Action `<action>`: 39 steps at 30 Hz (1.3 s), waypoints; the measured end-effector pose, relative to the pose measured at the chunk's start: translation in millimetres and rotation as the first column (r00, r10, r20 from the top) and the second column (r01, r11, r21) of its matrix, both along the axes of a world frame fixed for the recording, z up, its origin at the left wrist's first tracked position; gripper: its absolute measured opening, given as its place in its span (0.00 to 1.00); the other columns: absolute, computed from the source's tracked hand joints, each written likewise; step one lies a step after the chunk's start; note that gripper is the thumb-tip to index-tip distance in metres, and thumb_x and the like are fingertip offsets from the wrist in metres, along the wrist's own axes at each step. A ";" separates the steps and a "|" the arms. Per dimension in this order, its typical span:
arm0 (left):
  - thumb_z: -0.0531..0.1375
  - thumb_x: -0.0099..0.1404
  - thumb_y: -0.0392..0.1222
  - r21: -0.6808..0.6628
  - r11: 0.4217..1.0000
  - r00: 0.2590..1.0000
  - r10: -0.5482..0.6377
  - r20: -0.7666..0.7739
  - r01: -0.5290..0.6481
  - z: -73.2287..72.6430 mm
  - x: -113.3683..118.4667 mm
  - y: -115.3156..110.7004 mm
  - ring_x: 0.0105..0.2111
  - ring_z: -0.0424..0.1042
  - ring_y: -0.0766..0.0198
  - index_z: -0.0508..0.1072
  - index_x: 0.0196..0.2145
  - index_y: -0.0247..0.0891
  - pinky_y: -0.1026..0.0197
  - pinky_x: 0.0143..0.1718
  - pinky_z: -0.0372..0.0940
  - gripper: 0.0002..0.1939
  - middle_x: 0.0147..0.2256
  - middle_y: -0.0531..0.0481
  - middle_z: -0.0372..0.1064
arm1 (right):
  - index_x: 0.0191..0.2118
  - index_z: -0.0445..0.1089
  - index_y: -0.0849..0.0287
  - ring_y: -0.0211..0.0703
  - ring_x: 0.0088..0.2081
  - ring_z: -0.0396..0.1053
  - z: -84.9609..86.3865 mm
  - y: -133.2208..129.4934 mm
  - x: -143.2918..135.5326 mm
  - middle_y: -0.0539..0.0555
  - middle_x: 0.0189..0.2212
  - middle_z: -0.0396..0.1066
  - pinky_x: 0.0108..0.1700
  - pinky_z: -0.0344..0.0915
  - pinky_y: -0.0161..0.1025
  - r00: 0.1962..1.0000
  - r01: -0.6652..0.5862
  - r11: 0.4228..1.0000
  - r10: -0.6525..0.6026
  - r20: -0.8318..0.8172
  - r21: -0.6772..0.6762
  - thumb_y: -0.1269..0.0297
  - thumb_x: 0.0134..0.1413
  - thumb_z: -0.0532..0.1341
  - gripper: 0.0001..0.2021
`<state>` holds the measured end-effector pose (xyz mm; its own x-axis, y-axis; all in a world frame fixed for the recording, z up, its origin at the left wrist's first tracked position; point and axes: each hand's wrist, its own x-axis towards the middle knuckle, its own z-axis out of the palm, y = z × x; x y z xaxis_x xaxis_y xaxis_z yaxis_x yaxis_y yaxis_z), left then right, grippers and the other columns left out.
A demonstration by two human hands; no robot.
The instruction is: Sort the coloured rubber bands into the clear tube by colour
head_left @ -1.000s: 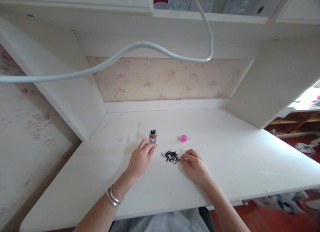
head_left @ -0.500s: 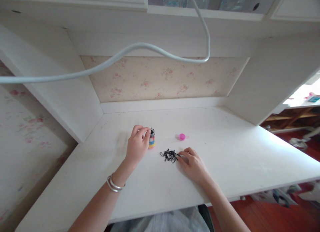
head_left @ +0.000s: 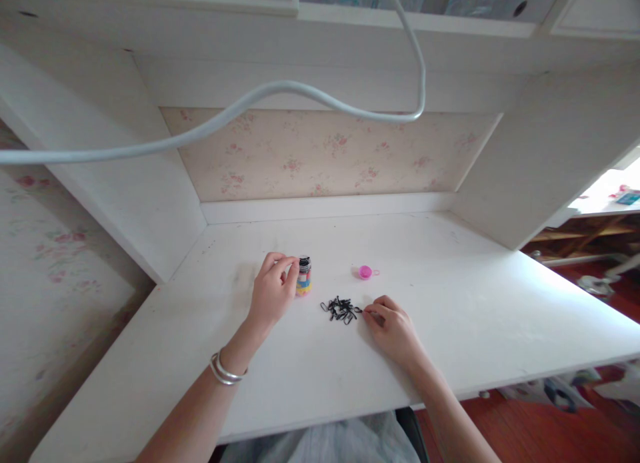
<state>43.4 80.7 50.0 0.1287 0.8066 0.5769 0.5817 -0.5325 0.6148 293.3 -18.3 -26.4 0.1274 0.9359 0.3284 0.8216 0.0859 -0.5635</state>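
Observation:
A small clear jar with coloured bands around it and black pieces at its mouth stands upright on the white desk. My left hand is closed at the jar's left side, its fingertips at the rim. Right of the jar lies a loose pile of small black bands. At the pile's right edge my right hand pinches one black band between thumb and finger. Behind the pile sits a pink lid with a small loop, touched by neither hand.
The white desk has side panels and a raised back edge. A white cable crosses the view above it. Overhead is a shelf holding clear plastic items. Beyond the desk's right edge are low wooden shelves.
My right hand has moved slightly right, drawing a black band toward the pile's edge. My left hand has shifted a little left, and more of the jar shows.

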 end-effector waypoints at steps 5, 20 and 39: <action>0.52 0.67 0.47 0.001 1.000 1.000 0.010 0.020 -0.010 -2.5 -6.3 -1.7 0.25 0.64 0.72 0.75 0.39 0.40 0.65 0.30 0.63 0.14 0.39 0.50 0.66 | 0.31 0.76 0.56 0.42 0.31 0.69 0.1 -0.4 0.2 0.54 0.33 0.69 0.37 0.65 0.38 1.000 0.003 1.000 -0.002 -0.015 0.022 0.60 0.59 0.52 0.15; 0.53 0.67 0.46 -0.243 0.950 0.832 -0.293 -0.471 0.197 -44.8 25.9 -52.6 0.35 0.71 0.66 0.73 0.40 0.46 0.64 0.34 0.65 0.10 0.41 0.51 0.68 | 0.38 0.75 0.58 0.41 0.28 0.66 -0.3 1.7 1.7 0.57 0.37 0.68 0.32 0.63 0.39 0.997 0.008 1.000 -0.006 -0.077 0.030 0.56 0.62 0.50 0.18; 0.52 0.68 0.50 -0.244 0.946 0.876 -0.295 -0.382 0.212 -51.0 32.2 -51.6 0.37 0.71 0.64 0.71 0.44 0.45 0.63 0.36 0.66 0.13 0.42 0.51 0.67 | 0.33 0.71 0.58 0.41 0.31 0.65 7.4 5.7 -13.5 0.55 0.34 0.66 0.35 0.61 0.38 0.976 -0.009 0.995 0.030 -0.217 0.098 0.54 0.63 0.52 0.16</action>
<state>75.5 29.1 -1.0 0.5338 0.8018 0.2685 0.6629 -0.5940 0.4558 279.8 -12.6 -19.0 0.1877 0.9043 0.3834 0.6778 0.1633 -0.7169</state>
